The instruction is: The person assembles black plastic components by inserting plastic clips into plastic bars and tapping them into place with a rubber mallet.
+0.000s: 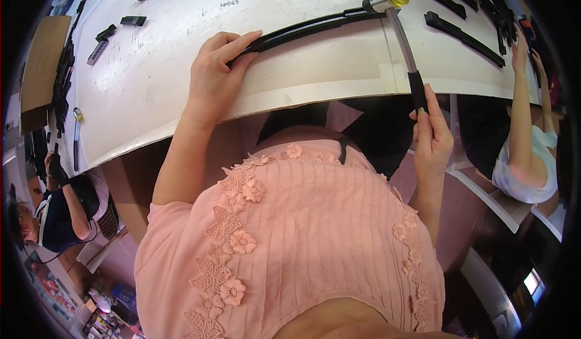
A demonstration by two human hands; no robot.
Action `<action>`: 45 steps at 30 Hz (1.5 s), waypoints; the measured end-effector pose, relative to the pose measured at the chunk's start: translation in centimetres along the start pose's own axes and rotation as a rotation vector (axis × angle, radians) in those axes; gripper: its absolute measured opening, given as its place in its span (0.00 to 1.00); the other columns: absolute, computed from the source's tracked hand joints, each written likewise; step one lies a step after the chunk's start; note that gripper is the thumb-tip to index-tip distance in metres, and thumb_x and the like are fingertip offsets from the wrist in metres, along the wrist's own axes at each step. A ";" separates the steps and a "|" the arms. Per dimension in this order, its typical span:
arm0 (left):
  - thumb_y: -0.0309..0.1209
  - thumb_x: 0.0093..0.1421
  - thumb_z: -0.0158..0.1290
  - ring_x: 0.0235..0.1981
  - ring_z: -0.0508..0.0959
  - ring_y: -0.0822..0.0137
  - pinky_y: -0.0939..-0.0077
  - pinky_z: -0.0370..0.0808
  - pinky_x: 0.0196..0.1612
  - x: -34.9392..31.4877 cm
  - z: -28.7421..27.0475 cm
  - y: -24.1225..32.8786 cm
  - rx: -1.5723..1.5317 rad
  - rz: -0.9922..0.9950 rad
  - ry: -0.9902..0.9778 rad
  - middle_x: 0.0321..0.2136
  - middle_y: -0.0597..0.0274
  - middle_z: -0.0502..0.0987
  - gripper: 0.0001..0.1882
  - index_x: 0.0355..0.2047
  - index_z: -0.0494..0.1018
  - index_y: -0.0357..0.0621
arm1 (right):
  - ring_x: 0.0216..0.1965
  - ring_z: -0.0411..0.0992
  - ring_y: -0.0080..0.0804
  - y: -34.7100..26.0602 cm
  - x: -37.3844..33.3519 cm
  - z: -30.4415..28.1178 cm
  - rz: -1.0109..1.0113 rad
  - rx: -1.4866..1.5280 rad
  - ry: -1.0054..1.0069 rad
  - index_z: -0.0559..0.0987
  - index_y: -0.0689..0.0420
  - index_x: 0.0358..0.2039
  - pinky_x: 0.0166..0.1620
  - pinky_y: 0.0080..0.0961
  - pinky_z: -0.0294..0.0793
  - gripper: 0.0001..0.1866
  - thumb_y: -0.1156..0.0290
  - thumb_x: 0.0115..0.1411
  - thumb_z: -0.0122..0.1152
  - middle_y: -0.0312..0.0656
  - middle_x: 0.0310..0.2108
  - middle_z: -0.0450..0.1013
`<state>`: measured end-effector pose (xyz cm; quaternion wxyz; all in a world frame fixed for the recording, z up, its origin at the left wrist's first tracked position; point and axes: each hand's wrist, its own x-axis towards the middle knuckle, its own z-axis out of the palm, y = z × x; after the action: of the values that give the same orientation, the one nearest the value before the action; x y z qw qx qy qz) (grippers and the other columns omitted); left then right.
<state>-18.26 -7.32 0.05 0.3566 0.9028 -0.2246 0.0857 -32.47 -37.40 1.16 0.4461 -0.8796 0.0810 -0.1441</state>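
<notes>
A long black bar-shaped part [302, 32] lies slantwise across the white table, rising toward the right. My left hand [223, 67] grips its left end between thumb and fingers. In my right hand [432, 130] is a mallet [400, 33], held by its black grip, with a metal shaft and a yellow-faced head. The mallet head is at the far right end of the black part; whether it touches cannot be told. What my left palm covers is hidden.
Small black pieces [133, 21] lie at the table's left, near a second yellow-headed mallet [77, 121]. Another black bar [463, 38] and a pile of dark parts lie right. A cardboard box [45, 67] stands far left. One person [66, 200] works at left, another [525, 157] at right.
</notes>
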 end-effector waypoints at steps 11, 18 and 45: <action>0.19 0.47 0.55 0.30 0.72 0.66 0.76 0.70 0.33 0.0 0.2 0.0 -0.055 -0.002 0.003 0.27 0.64 0.72 0.15 0.35 0.78 0.51 | 0.18 0.55 0.10 2.0 -0.5 0.2 0.157 0.185 0.098 0.65 0.55 0.57 0.20 0.06 0.52 0.20 0.75 0.63 0.44 0.33 0.26 0.69; 0.22 0.48 0.56 0.33 0.74 0.64 0.74 0.70 0.35 0.3 0.2 0.2 -0.036 -0.045 0.028 0.29 0.64 0.74 0.10 0.33 0.77 0.47 | 0.18 0.55 0.10 2.9 -0.2 0.1 0.222 0.255 0.144 0.66 0.56 0.56 0.21 0.07 0.55 0.20 0.75 0.63 0.45 0.33 0.26 0.69; 0.27 0.51 0.56 0.26 0.70 0.59 0.71 0.69 0.33 0.6 -0.7 -0.1 0.062 0.100 -0.094 0.26 0.60 0.72 0.18 0.44 0.74 0.51 | 0.17 0.58 0.11 3.4 0.3 0.6 0.261 0.282 0.132 0.64 0.55 0.58 0.18 0.06 0.55 0.20 0.72 0.64 0.42 0.34 0.26 0.68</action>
<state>-17.66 -7.03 0.67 0.3129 0.9040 -0.2833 0.0678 -32.00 -39.06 -1.87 0.5736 -0.7790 0.2023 -0.1522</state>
